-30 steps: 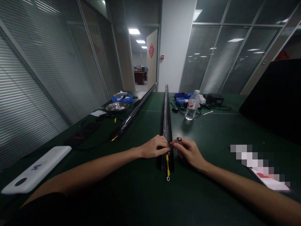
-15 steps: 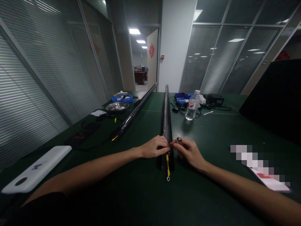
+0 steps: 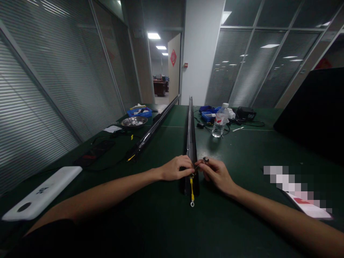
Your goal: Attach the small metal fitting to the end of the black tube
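A long dark rail (image 3: 191,136) runs away from me down the middle of the green table. From its near end hangs a yellow wire (image 3: 191,188) tipped with a metal ring terminal (image 3: 192,204). My left hand (image 3: 177,168) lies over the rail's left side, thumb and fingers closed near the wire's upper end; what they pinch is too small to name. On the right of the rail, my right hand (image 3: 215,172) is closed round a small shiny object (image 3: 205,160), with a thin tip pointing toward the left fingertips.
Another dark rail (image 3: 154,132) lies to the left, beside a metal bowl (image 3: 134,122) and a blue tray (image 3: 139,112). A water bottle (image 3: 219,121) and blue bins (image 3: 209,115) stand at the right. A white device (image 3: 43,193) lies at the near left.
The small shiny object in my right hand has turned slightly. Both hands have stayed in nearly the same place.
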Tool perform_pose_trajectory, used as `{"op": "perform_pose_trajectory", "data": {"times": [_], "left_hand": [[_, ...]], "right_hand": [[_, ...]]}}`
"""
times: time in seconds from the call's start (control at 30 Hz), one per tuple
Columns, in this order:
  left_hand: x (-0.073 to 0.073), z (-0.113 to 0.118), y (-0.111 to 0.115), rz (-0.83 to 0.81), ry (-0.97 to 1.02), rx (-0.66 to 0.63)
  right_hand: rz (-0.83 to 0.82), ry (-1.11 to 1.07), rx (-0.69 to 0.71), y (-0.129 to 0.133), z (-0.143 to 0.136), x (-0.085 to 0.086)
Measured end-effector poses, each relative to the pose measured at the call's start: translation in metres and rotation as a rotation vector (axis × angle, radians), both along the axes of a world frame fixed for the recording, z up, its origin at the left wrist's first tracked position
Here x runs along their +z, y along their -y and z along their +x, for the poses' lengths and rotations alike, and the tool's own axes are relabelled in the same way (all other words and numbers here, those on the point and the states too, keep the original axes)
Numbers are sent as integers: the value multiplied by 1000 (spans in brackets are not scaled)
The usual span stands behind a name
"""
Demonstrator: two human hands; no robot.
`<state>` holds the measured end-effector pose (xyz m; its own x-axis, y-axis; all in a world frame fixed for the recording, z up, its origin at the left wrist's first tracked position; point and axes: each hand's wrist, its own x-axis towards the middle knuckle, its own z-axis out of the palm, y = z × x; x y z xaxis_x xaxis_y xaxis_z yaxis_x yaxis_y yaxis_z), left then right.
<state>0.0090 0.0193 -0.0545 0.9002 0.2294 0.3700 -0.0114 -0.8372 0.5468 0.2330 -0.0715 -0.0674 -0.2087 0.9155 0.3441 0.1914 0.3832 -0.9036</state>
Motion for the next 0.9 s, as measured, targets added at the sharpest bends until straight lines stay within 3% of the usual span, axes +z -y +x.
{"op": "perform_pose_trajectory", "data": {"times": [0.9], "left_hand": [[-3, 1, -3, 30, 6, -27]], "right_hand": [[8, -18, -21, 0, -2, -1]]}}
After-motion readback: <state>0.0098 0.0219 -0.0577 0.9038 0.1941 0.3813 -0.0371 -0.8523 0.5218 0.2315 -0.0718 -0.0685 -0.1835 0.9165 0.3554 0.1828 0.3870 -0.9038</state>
